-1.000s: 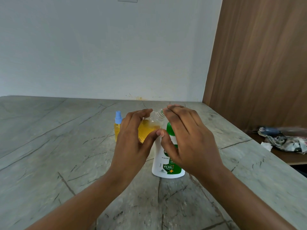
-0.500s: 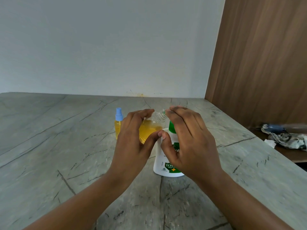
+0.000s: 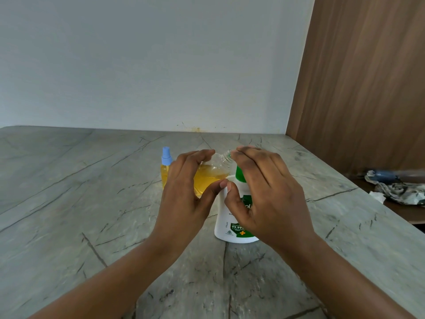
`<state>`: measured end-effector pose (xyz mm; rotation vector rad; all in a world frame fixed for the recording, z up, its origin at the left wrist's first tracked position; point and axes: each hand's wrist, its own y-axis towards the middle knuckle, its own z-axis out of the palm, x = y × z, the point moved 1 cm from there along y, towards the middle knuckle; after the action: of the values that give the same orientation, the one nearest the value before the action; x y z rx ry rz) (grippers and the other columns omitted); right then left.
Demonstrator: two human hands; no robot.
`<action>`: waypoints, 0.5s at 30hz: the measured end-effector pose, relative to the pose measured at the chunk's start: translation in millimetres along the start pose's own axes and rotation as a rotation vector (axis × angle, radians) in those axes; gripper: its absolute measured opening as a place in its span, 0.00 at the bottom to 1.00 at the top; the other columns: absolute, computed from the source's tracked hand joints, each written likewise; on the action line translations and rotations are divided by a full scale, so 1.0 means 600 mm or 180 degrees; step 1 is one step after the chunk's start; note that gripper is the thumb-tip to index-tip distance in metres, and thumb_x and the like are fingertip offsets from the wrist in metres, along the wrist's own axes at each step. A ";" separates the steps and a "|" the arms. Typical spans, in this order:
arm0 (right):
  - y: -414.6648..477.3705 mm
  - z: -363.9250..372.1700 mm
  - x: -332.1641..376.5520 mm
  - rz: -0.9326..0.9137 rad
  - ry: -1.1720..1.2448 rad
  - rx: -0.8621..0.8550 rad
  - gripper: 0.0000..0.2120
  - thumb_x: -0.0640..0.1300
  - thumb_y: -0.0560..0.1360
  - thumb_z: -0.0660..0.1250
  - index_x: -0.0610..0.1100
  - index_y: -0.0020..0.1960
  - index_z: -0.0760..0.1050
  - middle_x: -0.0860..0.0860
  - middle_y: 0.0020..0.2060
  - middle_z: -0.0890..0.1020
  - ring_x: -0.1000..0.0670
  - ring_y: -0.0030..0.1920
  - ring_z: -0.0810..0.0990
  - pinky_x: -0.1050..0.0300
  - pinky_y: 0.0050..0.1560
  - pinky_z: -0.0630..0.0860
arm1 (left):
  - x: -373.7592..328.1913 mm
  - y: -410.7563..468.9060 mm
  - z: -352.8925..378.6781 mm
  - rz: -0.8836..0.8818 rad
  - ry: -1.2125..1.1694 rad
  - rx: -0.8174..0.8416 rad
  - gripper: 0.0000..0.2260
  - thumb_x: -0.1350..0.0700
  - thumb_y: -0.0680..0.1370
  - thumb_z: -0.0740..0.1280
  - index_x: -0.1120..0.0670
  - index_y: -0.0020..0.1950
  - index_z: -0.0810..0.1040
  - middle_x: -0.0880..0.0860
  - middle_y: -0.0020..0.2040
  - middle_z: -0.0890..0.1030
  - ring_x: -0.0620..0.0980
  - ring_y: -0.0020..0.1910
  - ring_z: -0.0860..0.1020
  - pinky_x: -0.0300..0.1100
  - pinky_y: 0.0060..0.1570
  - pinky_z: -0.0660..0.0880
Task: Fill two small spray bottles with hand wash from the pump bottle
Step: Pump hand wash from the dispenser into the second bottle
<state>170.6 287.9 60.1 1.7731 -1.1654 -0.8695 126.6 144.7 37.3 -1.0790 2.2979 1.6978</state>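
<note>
On a grey veined stone counter (image 3: 69, 203), a small spray bottle (image 3: 166, 168) with a blue nozzle stands upright, full of amber liquid. Just right of it, the left hand (image 3: 184, 194) grips a clear uncapped bottle (image 3: 212, 173), tilted and roughly half full of yellow hand wash. The right hand (image 3: 264, 194) curls over the white-and-green pump bottle (image 3: 232, 224), its grip hidden.

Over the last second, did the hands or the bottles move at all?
Nothing visibly changed. The left hand holds the uncapped small bottle tilted, the right hand is over the white pump bottle, and the capped spray bottle stands behind on the countertop.
</note>
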 end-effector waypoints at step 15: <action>0.012 -0.008 -0.003 0.0093 0.0161 0.0088 0.20 0.46 0.75 0.61 0.35 0.61 0.75 0.42 0.56 0.78 0.47 0.59 0.72 0.64 0.56 0.67 | -0.013 0.018 0.001 -0.0001 -0.0148 -0.0193 0.17 0.48 0.73 0.68 0.45 0.61 0.70 0.41 0.52 0.72 0.33 0.53 0.71 0.24 0.49 0.66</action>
<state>171.3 289.2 68.8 1.7858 -1.1730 -0.7904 125.9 150.3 49.4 -1.0389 2.2323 1.7838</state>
